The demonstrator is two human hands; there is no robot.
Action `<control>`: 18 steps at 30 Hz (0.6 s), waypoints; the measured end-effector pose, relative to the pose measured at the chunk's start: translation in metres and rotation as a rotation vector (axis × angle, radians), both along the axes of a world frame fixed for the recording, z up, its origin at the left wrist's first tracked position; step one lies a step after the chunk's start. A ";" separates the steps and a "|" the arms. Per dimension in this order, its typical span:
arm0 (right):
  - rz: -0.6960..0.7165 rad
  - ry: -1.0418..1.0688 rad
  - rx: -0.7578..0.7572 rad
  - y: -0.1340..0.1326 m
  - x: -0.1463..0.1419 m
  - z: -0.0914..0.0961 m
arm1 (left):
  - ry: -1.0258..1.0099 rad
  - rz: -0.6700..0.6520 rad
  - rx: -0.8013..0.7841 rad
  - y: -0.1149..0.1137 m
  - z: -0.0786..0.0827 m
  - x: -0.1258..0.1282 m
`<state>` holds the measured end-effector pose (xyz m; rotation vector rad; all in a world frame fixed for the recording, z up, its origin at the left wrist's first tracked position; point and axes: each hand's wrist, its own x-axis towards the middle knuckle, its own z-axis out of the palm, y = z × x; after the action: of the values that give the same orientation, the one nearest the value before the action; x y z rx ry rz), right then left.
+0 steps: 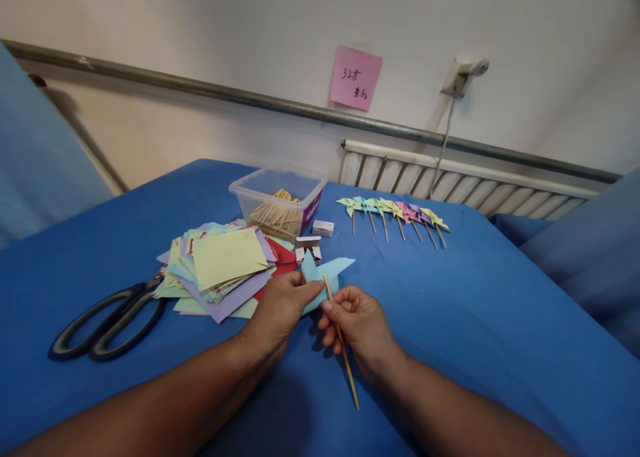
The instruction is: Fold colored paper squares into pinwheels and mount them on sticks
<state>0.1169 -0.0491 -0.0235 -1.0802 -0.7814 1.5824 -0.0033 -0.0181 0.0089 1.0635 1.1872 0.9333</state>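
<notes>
My left hand [281,306] pinches a light-blue paper pinwheel [338,266] near its middle, the thumb on the side that faces me. With its thumb and fingers my right hand [359,324] grips a thin wooden stick [349,370]. The top of the stick lies against the pinwheel beside my left thumb, and its lower end slants down toward me. My fingers hide part of the paper, so how stick and pinwheel join does not show. Just beyond the pinwheel is a small opened box [308,243].
A stack of coloured paper squares [227,257] lies left, with scissors [120,317] beside it. Behind stands a clear plastic bin [245,194] of wooden sticks [276,212], near a small closed box [323,228]. Several finished pinwheels [395,210] lie in a row at the back right.
</notes>
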 end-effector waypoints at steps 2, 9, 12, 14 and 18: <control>-0.003 -0.008 0.001 0.000 0.000 0.000 | 0.029 0.029 0.019 0.000 0.001 0.000; 0.002 0.008 0.030 -0.001 0.001 0.001 | 0.042 0.032 0.042 0.002 0.001 0.000; 0.012 -0.004 0.035 -0.001 0.002 0.001 | 0.019 0.039 0.054 0.002 0.000 -0.001; 0.016 -0.002 0.042 -0.001 0.003 -0.001 | 0.015 0.046 0.060 0.002 0.000 -0.001; 0.024 0.012 0.058 -0.001 0.003 -0.003 | 0.043 0.040 0.070 0.003 0.001 -0.001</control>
<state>0.1201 -0.0498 -0.0269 -1.0225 -0.8302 1.5760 -0.0046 -0.0152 0.0094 1.1246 1.2227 0.9937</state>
